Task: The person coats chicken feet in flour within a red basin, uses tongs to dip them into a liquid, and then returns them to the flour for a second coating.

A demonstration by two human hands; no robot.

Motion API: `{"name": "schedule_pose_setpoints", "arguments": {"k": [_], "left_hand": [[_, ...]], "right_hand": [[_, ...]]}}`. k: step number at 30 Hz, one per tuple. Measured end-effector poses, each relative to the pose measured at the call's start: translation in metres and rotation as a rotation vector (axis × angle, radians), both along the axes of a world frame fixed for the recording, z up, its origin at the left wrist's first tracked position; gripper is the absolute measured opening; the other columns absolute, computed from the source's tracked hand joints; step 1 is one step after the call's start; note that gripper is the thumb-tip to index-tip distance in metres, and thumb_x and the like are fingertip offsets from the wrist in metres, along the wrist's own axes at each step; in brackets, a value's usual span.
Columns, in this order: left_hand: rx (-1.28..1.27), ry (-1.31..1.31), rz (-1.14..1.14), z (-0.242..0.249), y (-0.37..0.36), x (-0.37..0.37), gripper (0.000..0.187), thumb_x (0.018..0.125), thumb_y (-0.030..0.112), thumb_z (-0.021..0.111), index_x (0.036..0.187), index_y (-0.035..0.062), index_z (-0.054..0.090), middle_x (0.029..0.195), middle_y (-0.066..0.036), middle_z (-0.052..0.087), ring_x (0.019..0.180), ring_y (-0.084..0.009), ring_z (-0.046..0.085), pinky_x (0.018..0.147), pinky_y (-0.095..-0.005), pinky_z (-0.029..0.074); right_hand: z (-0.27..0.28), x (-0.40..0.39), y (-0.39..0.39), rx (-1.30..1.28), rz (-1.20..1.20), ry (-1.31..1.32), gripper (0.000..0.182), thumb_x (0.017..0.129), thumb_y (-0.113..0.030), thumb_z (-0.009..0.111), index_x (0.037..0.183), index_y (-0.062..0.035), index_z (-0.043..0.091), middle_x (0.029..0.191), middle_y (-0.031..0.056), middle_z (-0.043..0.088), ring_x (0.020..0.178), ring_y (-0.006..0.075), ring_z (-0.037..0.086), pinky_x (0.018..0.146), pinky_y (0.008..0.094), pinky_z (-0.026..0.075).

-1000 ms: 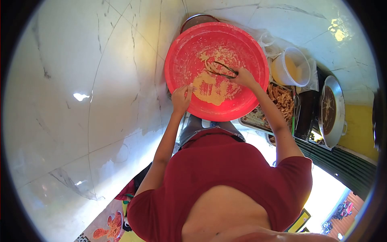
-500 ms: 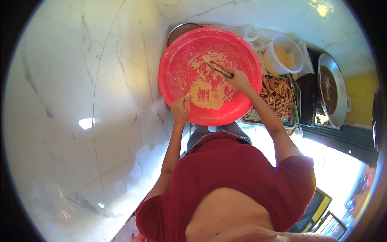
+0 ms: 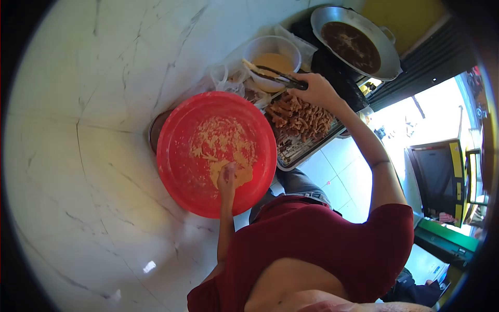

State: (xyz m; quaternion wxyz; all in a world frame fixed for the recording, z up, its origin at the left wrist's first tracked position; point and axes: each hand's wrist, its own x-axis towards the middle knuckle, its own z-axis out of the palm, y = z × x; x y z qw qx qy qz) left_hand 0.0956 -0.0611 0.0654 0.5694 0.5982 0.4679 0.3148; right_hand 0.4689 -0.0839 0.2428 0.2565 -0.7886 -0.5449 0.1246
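Hovering over tub (image 3: 297, 58), R hand (image 3: 316, 90) clamped on tongs (image 3: 275, 76) w/ pale strip (image 3: 249, 66); L hand (image 3: 227, 174) in red basin (image 3: 174, 156), grip unclear.

Bright red basin (image 3: 179, 171), dark red shirt (image 3: 312, 236)

Two hands are seen: one left hand (image 3: 227, 175) and one right hand (image 3: 316, 89). One pair of tongs (image 3: 278, 77) is counted, with one pale strip (image 3: 250, 66) gripped in it. One red basin (image 3: 179, 143), one plastic tub (image 3: 298, 56), one metal tray (image 3: 292, 151) and one wok (image 3: 385, 58) are shown. Many browned pieces (image 3: 306, 117) are piled together, too overlapped to be numbered. At least one clear plastic bag (image 3: 236, 83) can be made out; the exact number cannot be told.
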Motion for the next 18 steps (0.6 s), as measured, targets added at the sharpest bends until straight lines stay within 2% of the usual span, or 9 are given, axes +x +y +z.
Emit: {"name": "schedule_pose_setpoints", "arguments": {"k": [3,5,6,9,12,15,18], "left_hand": [[0.191,0.013,-0.185,0.022,0.022,0.055,0.026,0.090,0.021,0.055,0.107,0.0010,0.057,0.103,-0.009,0.059,0.098,-0.0178,0.055,0.085,-0.0297,0.042],[0.434,0.023,-0.226,0.028,0.039,0.096,0.031,0.087,0.021,0.059,0.111,0.0022,0.054,0.111,-0.011,0.054,0.105,-0.0232,0.051,0.089,-0.0335,0.040],[0.554,0.025,-0.242,0.030,0.047,0.115,0.034,0.085,0.021,0.062,0.113,0.0028,0.052,0.115,-0.013,0.052,0.108,-0.0259,0.049,0.091,-0.0354,0.038],[0.691,0.068,-0.242,0.031,0.069,0.164,0.050,0.080,0.026,0.066,0.121,0.0053,0.045,0.126,-0.014,0.043,0.117,-0.0324,0.041,0.098,-0.0468,0.031],[0.826,0.244,-0.242,0.028,0.081,0.190,0.058,0.077,0.031,0.068,0.125,0.0088,0.042,0.132,-0.014,0.037,0.123,-0.0332,0.035,0.098,-0.0580,0.024],[0.753,0.256,-0.258,0.017,0.085,0.197,0.064,0.078,0.033,0.068,0.131,0.0115,0.038,0.132,-0.015,0.037,0.126,-0.0332,0.031,0.100,-0.0590,0.016],[0.682,0.253,-0.246,0.015,0.086,0.195,0.062,0.079,0.032,0.066,0.131,0.0124,0.038,0.132,-0.013,0.037,0.127,-0.0328,0.030,0.101,-0.0583,0.017]], "right_hand": [[0.003,0.042,0.011,-0.066,-0.073,-0.100,0.048,0.071,-0.034,0.062,0.114,-0.0127,0.060,0.094,0.0154,0.064,0.090,0.0303,0.061,0.080,0.0393,0.048],[0.011,0.058,0.027,-0.147,-0.095,-0.185,0.045,0.071,-0.032,0.062,0.112,-0.0133,0.061,0.091,0.0147,0.065,0.088,0.0300,0.062,0.080,0.0389,0.049],[0.004,0.067,0.041,-0.194,-0.086,-0.196,0.039,0.069,-0.028,0.063,0.103,-0.0095,0.064,0.086,0.0146,0.065,0.086,0.0301,0.063,0.076,0.0390,0.051],[-0.023,0.090,0.087,-0.381,0.017,-0.317,0.038,0.068,-0.027,0.064,0.101,-0.0072,0.064,0.085,0.0156,0.065,0.080,0.0310,0.063,0.071,0.0405,0.051],[-0.045,0.086,0.120,-0.371,0.087,-0.420,0.030,0.065,-0.021,0.067,0.089,-0.0038,0.066,0.083,0.0150,0.066,0.079,0.0296,0.064,0.068,0.0401,0.051],[-0.075,0.081,0.147,-0.450,0.147,-0.435,0.027,0.062,-0.017,0.069,0.085,-0.0022,0.066,0.082,0.0146,0.066,0.078,0.0295,0.064,0.068,0.0393,0.052],[-0.098,0.083,0.162,-0.571,0.146,-0.441,0.031,0.060,-0.016,0.070,0.089,-0.0050,0.067,0.088,0.0133,0.067,0.082,0.0261,0.065,0.070,0.0362,0.053]]}}
